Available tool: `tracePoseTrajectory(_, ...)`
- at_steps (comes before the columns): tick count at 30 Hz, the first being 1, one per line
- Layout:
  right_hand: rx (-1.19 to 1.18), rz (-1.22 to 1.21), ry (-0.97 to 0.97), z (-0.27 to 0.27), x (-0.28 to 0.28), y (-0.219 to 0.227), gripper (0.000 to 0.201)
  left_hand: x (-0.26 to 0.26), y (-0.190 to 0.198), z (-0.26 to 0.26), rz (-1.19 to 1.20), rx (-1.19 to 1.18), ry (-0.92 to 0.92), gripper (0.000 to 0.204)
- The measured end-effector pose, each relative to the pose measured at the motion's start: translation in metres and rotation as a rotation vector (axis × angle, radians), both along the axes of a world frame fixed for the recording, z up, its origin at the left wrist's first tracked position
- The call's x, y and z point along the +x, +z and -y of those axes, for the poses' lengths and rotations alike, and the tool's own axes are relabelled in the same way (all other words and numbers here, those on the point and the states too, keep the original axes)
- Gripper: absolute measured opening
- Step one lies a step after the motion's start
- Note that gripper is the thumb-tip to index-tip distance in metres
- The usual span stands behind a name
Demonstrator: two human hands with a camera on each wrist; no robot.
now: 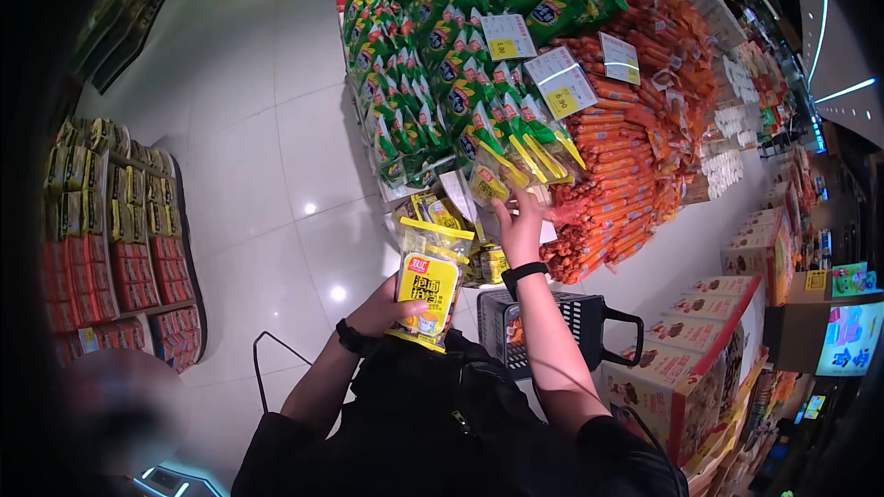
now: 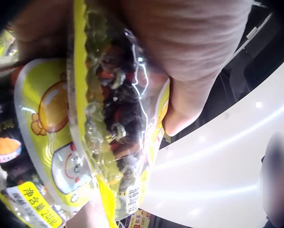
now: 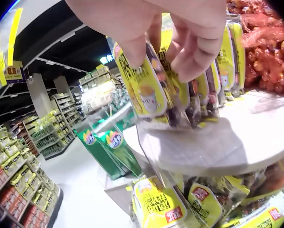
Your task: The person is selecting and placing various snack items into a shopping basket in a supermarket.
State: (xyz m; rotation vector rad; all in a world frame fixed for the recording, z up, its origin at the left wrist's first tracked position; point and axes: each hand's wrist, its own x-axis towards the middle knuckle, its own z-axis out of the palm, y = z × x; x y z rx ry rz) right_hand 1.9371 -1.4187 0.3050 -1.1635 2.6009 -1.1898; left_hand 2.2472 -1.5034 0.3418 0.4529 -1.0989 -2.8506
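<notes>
My left hand [image 1: 376,307] grips yellow-and-clear sausage packs [image 1: 429,299] in front of my body, thumb across the front one. Close up in the left wrist view, two packs [image 2: 56,118] overlap, with dark sausages under clear film. Further forward, my right hand [image 1: 523,221] reaches to a standing row of like packs on a round-edged white shelf [image 3: 203,152]. In the right wrist view its thumb lies on the face of the front sausage pack [image 3: 144,90], and its curled fingers go in behind the top edge.
Green bags [image 1: 460,74] and orange sausages in nets [image 1: 626,166] fill the stand, with price cards [image 1: 562,83] among them. More yellow packs [image 3: 163,204] lie below the shelf. A grey shopping basket [image 1: 497,322] is by my right forearm; stacked cartons [image 1: 691,340] stand at right.
</notes>
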Motion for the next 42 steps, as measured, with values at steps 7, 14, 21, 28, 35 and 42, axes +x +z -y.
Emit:
tracePoseTrajectory(7,0.036,0.202,-0.063,0.005,-0.001,-0.026,0.031,-0.002,-0.009,0.036,-0.001,-0.025,0.006,0.067)
tracePoseTrajectory(14,0.064,0.127,-0.097,0.016,0.006,-0.037,0.039,-0.032,-0.036,0.06,-0.005,-0.082,0.014,0.054)
tracePoseTrajectory(21,0.026,0.244,-0.183,0.009,0.006,-0.052,0.039,-0.057,-0.034,0.072,0.088,-0.149,-0.077,0.063)
tracePoseTrajectory(28,-0.112,0.459,-0.218,-0.038,0.098,0.031,0.026,-0.064,-0.037,0.074,0.133,-0.246,-0.101,0.068)
tracePoseTrajectory(35,-0.362,1.186,0.019,-0.085,0.117,0.04,0.05,-0.076,-0.033,0.037,0.131,-0.24,-0.195,0.068)
tracePoseTrajectory(42,-0.459,1.252,-0.04,-0.104,0.093,0.022,0.037,-0.102,-0.017,0.027,0.163,-0.159,-0.274,0.062)
